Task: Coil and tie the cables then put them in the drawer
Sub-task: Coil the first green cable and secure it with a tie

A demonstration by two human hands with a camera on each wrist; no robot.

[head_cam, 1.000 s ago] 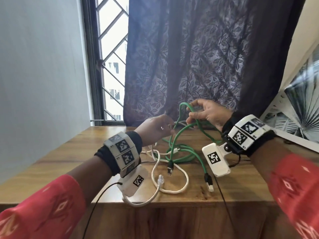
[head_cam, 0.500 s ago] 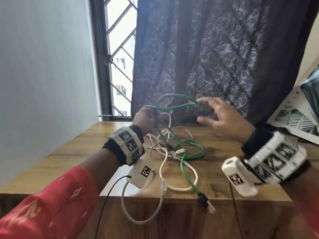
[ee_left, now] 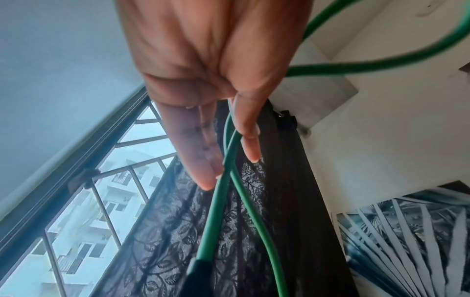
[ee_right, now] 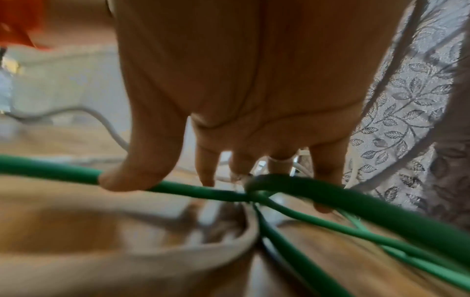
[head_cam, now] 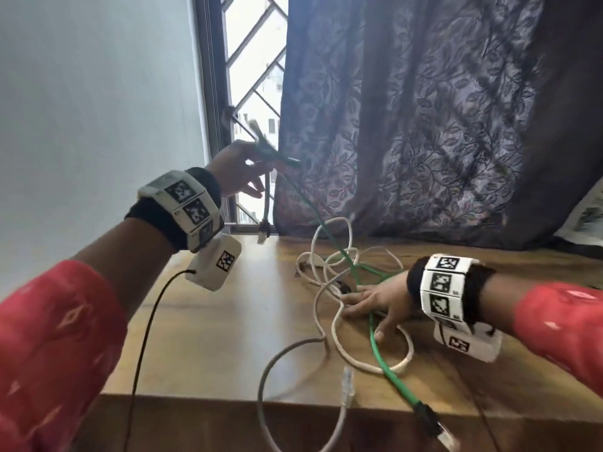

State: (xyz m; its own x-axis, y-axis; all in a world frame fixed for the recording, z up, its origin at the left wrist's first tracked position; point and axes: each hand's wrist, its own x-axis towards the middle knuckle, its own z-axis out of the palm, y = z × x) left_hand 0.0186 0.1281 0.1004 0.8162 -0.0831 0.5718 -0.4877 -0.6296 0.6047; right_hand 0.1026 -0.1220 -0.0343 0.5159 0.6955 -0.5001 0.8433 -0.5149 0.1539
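Left hand (head_cam: pixel 239 171) risen, pinching green cable (head_cam: pixel 306 203); wrist view alone shows right hand (ee_right: pixel 254 100) fingers spread, pressing it.

Left hand (head_cam: pixel 239 169) raised, fingers (ee_left: pixel 201 160) extended; right hand (head_cam: pixel 378 303) lowered, spread.

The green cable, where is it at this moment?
In the head view the green cable runs from the raised left hand by the window, down under the right hand, tangled with the white cable, over the table's front edge.

Green cable (head_cam: pixel 386 363); white cable (head_cam: pixel 336 327); leaf-patterned purple curtain (head_cam: pixel 440 109).
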